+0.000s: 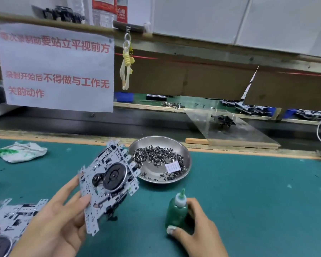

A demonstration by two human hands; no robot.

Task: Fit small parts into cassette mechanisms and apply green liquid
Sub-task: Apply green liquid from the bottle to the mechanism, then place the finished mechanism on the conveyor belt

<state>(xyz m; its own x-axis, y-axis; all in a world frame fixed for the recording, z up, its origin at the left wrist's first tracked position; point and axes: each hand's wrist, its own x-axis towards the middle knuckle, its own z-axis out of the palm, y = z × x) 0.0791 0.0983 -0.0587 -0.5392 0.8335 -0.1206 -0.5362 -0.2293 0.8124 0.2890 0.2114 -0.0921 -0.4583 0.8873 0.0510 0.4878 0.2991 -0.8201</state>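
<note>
Left hand [50, 225] grips cassette mechanism [109, 184]; right hand [195, 229], at 5 o'clock, clasps green bottle [176, 210]; liquid application evidently pending, requiring nozzle alignment.

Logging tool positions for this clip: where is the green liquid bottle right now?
In the head view, the green bottle stands on the green mat, lower centre-right, gripped by the right hand, just in front of the metal dish.

Bright, even light from overhead fills the scene, with only faint, soft shadows on the green tabletop [248, 191]. The steel dish [183, 154] shows a mild sheen along its rim and bare floor. Wide-angle distortion bows the shelf edge [211, 51] and the tabletop's far border. The picture is slightly soft throughout; the paper sign [56, 67] has blurred red lettering at its upper left
</note>
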